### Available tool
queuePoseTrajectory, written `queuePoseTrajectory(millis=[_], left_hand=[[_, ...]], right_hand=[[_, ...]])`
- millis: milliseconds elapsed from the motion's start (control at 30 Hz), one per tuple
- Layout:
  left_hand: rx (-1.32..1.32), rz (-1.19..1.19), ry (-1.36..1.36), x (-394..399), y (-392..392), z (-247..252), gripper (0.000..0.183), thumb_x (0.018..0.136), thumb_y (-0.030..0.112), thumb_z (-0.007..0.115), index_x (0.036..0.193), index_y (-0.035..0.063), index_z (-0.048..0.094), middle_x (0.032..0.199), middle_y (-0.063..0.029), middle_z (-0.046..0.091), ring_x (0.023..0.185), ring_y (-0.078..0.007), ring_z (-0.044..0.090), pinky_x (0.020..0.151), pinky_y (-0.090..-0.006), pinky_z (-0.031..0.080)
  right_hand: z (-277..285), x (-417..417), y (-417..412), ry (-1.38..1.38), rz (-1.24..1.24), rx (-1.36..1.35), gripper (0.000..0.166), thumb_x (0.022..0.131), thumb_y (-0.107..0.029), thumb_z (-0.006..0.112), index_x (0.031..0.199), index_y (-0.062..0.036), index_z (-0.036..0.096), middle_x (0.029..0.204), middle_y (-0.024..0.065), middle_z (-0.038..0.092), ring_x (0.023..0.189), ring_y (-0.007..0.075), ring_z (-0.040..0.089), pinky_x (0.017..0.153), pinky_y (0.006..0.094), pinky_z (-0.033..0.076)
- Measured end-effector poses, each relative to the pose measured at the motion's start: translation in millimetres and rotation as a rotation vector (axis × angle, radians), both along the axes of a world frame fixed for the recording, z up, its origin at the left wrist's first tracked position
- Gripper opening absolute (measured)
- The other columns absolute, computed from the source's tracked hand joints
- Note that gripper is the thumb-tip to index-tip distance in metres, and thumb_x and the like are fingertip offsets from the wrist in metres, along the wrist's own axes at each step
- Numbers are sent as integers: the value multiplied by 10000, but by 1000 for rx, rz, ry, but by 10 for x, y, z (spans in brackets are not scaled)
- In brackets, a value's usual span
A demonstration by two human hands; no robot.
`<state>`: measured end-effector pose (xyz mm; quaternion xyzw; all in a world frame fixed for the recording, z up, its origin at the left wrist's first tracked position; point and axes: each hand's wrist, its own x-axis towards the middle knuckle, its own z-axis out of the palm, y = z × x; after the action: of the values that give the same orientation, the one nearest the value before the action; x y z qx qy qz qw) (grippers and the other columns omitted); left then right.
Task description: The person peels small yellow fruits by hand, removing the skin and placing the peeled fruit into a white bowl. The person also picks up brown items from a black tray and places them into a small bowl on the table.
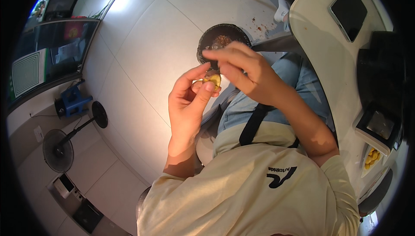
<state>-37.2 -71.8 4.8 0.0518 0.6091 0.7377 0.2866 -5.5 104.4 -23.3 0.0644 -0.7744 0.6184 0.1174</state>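
Note:
Between the thumb and fingers of my left hand (191,96) is a small yellow food piece (214,81), with something brownish along its upper edge. My right hand (246,69) hovers just above and to the right of it, its fingers blurred and loosely bent. Whether anything small lies between those fingers I cannot tell. Beyond both hands a black-lined waste bin (223,28) stands on the floor, with brown scraps (222,40) inside, partly hidden by my right hand.
A pale table (316,51) on the right bears a phone (349,12), a dark device (379,124) and a container of yellow pieces (372,158). Brown crumbs (259,28) lie on the floor near another person's shoe (281,10). At left are a fan (58,151) and a blue stool (75,99).

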Motion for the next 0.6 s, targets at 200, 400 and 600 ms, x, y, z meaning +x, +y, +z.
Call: queuePoseTrajectory(millis=[200, 400, 600], left_hand=[[190, -76, 134, 31, 66, 49, 473, 779, -66, 677, 1196, -7, 461, 993, -77, 606, 906, -135, 595, 817, -274, 481], [148, -103, 301, 81, 71, 45, 454, 752, -80, 696, 1162, -27, 507, 1005, -79, 587, 917, -144, 592, 826, -283, 482], [20, -185, 368, 94, 58, 163, 454, 733, -75, 715, 1135, -23, 510, 966, -76, 587, 903, -143, 591, 811, -267, 471]], right_hand=[[190, 183, -21, -76, 40, -215, 217, 850, -113, 639, 1049, -45, 584, 884, 69, 610, 752, 171, 580, 650, 282, 480], [260, 329, -21, -41, 7, -215, 225, 847, -126, 651, 1050, -61, 582, 860, 48, 606, 712, 140, 582, 609, 265, 478], [449, 337, 160, -85, 169, -157, 237, 825, -112, 658, 1047, -68, 585, 878, 39, 622, 718, 132, 585, 618, 255, 486]])
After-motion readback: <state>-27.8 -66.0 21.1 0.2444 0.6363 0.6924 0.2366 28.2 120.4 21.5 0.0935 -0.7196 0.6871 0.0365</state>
